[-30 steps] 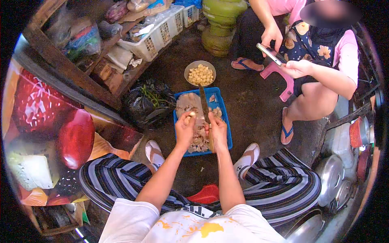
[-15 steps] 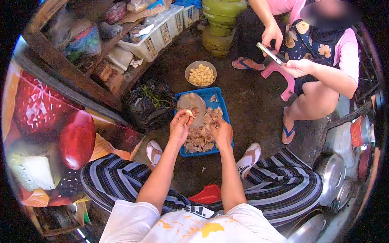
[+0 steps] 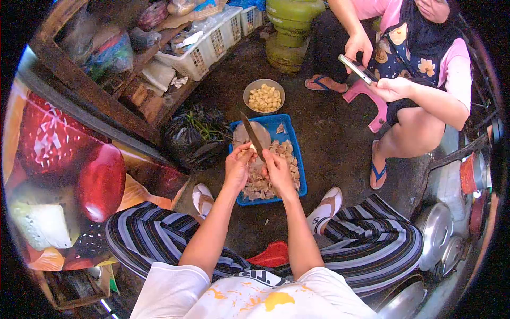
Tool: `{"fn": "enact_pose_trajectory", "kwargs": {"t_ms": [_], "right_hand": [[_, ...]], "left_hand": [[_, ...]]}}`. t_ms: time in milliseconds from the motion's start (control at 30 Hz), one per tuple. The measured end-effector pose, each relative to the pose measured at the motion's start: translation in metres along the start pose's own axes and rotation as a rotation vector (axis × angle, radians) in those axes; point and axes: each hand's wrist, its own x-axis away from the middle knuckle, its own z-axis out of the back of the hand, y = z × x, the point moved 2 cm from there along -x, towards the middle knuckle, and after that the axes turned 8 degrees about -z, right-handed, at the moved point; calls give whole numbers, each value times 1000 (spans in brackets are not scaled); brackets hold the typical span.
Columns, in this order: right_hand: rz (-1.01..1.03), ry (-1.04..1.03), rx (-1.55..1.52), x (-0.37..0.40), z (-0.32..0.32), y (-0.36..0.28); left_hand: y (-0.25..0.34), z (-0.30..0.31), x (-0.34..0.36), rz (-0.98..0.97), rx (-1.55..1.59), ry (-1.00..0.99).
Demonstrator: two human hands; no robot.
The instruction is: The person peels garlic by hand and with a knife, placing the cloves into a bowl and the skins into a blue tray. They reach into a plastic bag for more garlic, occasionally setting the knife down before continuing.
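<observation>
My left hand [image 3: 237,167] pinches a small pale garlic clove [image 3: 245,153] over a blue tray [image 3: 295,155] on the ground. My right hand [image 3: 275,170] grips a knife [image 3: 252,135] whose blade points up and left, its edge against the clove. The tray holds a heap of papery garlic skins [image 3: 265,178] and a brownish bag or lump at its far end. Beyond the tray stands a round bowl [image 3: 264,97] filled with peeled cloves.
A black plastic bag [image 3: 191,135] lies left of the tray. A person in pink sits opposite on a pink stool [image 3: 366,101], holding a phone [image 3: 356,69]. White baskets [image 3: 204,45] and a green gas cylinder [image 3: 289,26] stand behind; metal pots [image 3: 435,234] at right.
My right hand has shifted left toward my left hand, and the knife blade has swung up and left onto the clove. A second ago the blade pointed straight away from me.
</observation>
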Motion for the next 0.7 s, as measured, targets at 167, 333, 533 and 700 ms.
{"fn": "enact_pose_trajectory", "kwargs": {"t_ms": [167,333,533,700], "right_hand": [[-139,-4,-248,6,1,-6],[5,53,-123,0,3,1],[-80,80,-324,4,10,-12],[-117,254,-277,-4,23,1]], "left_hand": [[1,1,-1,8,7,-33],[-2,-7,-3,28,-60,-18],[-7,-8,-9,67,-16,29],[-25,-7,-18,135,162,111]]}}
